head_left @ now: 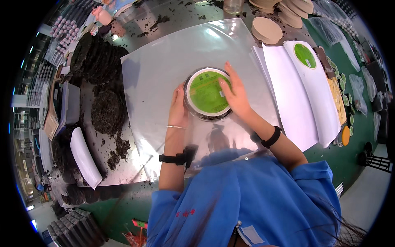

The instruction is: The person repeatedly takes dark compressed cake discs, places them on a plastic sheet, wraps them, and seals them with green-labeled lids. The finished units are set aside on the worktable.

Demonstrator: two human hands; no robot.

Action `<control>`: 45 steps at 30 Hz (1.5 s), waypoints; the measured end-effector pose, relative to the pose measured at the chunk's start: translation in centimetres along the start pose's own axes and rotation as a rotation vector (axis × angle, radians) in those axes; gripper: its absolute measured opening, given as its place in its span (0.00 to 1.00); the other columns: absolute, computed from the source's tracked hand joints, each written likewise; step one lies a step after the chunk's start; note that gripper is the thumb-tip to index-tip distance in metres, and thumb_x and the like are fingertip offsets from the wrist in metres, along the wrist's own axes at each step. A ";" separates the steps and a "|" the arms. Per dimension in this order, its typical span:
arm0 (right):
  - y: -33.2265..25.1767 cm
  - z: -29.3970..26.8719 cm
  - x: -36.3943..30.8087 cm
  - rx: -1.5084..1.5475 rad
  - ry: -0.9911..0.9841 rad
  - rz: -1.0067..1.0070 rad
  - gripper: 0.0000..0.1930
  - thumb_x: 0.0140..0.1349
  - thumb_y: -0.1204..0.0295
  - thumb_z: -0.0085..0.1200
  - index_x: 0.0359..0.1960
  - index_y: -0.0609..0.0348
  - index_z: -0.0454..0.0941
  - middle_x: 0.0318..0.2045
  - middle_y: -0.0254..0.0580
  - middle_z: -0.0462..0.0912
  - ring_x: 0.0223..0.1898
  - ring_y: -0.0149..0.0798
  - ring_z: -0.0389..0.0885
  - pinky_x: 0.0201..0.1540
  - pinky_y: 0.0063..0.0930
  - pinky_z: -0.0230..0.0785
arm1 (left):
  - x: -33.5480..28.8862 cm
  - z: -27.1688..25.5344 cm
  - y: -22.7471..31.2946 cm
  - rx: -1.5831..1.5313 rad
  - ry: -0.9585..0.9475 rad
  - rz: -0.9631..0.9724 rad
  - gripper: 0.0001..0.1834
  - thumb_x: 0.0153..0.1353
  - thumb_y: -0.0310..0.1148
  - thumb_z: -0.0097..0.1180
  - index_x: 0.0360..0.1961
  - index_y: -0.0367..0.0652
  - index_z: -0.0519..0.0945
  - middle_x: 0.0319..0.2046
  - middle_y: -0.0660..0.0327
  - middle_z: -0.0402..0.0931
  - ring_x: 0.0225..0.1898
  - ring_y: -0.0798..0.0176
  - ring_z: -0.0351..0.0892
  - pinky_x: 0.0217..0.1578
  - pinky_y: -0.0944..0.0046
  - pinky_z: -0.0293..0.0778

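Observation:
A round, dark-edged disc (210, 115) with a white-rimmed green label (205, 94) on top sits in front of me, with a shiny clear layer around its edge. My left hand (177, 108) cups its left side, fingers along the rim. On the opposite side, my right hand (238, 94) presses against the rim, its thumb over the label and its fingers stretched upward. Beneath the disc spreads a large stack of clear plastic sheets (156, 78). Whether the disc rests on the sheets or is slightly raised is hard to see.
Dark, crumbly round cakes (96, 59) are stacked at left, with loose crumbs (119, 152) nearby. A grey bin (70, 103) and a curved white piece (85, 158) stand beyond them. White paper sheets (286, 94) lie at right, below round cardboard discs (266, 31). A pink bottle (102, 16) is far left.

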State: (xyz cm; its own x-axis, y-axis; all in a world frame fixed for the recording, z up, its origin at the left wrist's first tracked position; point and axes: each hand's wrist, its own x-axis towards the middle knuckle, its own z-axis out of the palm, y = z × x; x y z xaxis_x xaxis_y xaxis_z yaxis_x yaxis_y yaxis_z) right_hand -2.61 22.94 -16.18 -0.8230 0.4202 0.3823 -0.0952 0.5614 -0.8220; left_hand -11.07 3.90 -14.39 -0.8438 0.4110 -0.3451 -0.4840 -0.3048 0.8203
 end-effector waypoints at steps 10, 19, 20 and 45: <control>-2.1 -4.1 2.1 0.314 -0.176 -0.046 0.34 0.63 0.59 0.69 0.67 0.59 0.71 0.63 0.56 0.74 0.67 0.48 0.72 0.69 0.36 0.63 | -0.5 -2.8 -2.6 -0.290 -0.046 -0.112 0.21 0.77 0.39 0.49 0.62 0.37 0.76 0.57 0.55 0.80 0.60 0.58 0.78 0.61 0.56 0.74; 1.3 -18.6 6.1 0.886 0.392 0.273 0.32 0.76 0.48 0.46 0.70 0.60 0.65 0.61 0.49 0.79 0.59 0.45 0.80 0.64 0.40 0.72 | -1.1 -4.6 0.0 0.504 0.247 0.581 0.21 0.59 0.19 0.69 0.53 0.37 0.77 0.46 0.61 0.80 0.46 0.68 0.80 0.49 0.66 0.77; 0.7 -21.1 6.4 0.957 0.396 0.071 0.30 0.78 0.47 0.43 0.69 0.57 0.66 0.62 0.51 0.78 0.60 0.46 0.79 0.62 0.42 0.72 | -1.4 -4.7 0.5 0.524 0.232 0.605 0.22 0.60 0.19 0.68 0.54 0.36 0.77 0.48 0.59 0.80 0.46 0.68 0.80 0.48 0.67 0.78; 0.3 -9.2 0.0 -0.054 -0.367 -0.360 0.11 0.63 0.73 0.60 0.46 0.59 0.87 0.50 0.41 0.87 0.48 0.45 0.86 0.45 0.37 0.79 | -17.1 7.2 7.6 0.836 -0.592 0.191 0.12 0.51 0.25 0.74 0.35 0.36 0.84 0.28 0.60 0.78 0.29 0.63 0.76 0.33 0.66 0.70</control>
State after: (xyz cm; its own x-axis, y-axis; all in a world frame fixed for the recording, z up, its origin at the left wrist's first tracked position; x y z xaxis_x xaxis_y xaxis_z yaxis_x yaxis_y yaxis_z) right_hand 2.51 29.72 -12.56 -0.8865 -0.0785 0.4560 -0.3874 0.6646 -0.6389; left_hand 1.33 0.74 1.04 -0.5315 0.8430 -0.0823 0.1513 0.1901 0.9700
